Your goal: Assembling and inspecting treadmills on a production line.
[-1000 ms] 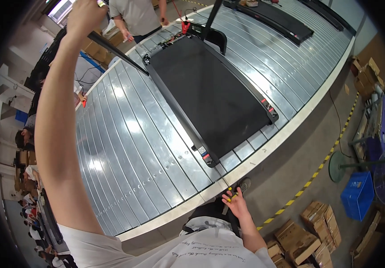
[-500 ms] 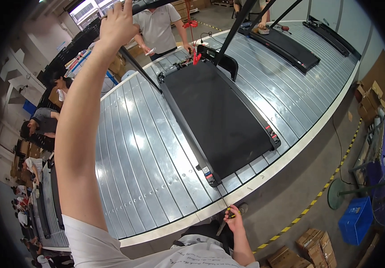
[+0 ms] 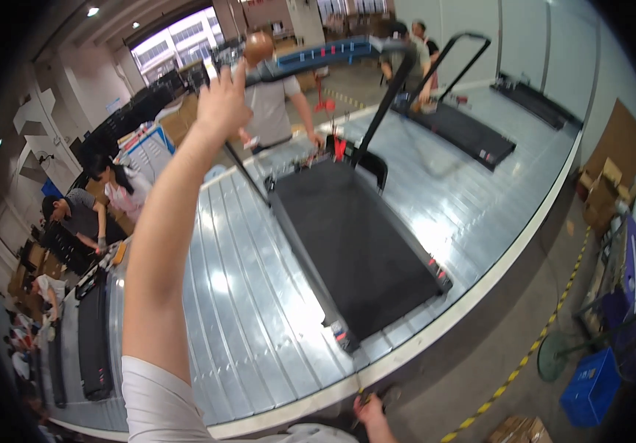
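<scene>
A treadmill with a black belt (image 3: pixel 351 244) lies on the silvery slatted line, its uprights raised at the far end. My left arm is stretched up and forward, and my left hand (image 3: pixel 226 103) is closed on the left end of the treadmill's handrail (image 3: pixel 263 74). A blue-topped console (image 3: pixel 325 52) spans the uprights. Low at the line's near edge, my right hand (image 3: pixel 370 408) is closed around a screwdriver (image 3: pixel 363 396) with a yellow and black handle. Its thin shaft points toward the treadmill's near left corner (image 3: pixel 345 340); whether the tip touches is too blurred to tell.
Across the line stands a person in a grey shirt (image 3: pixel 270 111), hands near the treadmill's far end. More treadmills (image 3: pixel 458 133) lie further right and left, with co-workers beside them. A blue crate (image 3: pixel 589 387) and cardboard boxes (image 3: pixel 602 196) sit on the floor at right.
The view has tipped upward, bringing the console and handrail into sight and shifting the treadmill lower. My left hand stays at the handrail, and my right hand keeps the screwdriver.
</scene>
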Motion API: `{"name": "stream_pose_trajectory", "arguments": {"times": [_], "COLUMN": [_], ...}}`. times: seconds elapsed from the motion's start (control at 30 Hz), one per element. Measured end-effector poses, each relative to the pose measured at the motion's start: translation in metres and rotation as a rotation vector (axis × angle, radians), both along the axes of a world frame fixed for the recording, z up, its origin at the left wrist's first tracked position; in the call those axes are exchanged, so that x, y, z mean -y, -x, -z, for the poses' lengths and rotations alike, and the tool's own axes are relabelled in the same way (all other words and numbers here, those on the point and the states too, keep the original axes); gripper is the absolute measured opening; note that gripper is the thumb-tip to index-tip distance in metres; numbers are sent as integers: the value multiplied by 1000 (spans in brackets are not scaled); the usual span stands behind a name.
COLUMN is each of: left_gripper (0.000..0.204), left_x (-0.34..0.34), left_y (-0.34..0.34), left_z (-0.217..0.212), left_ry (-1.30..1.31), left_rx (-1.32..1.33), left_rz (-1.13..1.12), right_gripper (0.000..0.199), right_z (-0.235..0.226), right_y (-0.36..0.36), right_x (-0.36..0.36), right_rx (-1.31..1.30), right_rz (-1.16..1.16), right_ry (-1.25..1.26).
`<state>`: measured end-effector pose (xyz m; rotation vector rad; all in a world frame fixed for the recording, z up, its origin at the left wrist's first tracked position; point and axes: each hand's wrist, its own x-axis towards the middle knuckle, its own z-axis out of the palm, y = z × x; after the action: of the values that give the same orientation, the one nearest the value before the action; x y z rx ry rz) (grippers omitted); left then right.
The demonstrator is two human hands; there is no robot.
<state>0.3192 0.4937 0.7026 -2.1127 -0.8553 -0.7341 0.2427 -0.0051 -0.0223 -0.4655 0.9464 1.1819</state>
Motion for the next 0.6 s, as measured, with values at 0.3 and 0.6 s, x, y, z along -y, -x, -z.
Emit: {"name": "stream_pose_trajectory", "arguments": {"times": [0.3,0.6], "left_gripper": [59,44], "left_x": [25,28], "left_y": [-52,-155], "left_z": [-3,3], "left_ry": [-160,-76], "left_rx": [-83,-194], "left_rz": [226,272], "right_gripper": [51,26], "right_z": [-136,-167], "right_y": [1,-45], "right_x": [22,20], "right_rx": [1259,2386], "right_rz": [-366,-576], "right_ry": [502,829]}}
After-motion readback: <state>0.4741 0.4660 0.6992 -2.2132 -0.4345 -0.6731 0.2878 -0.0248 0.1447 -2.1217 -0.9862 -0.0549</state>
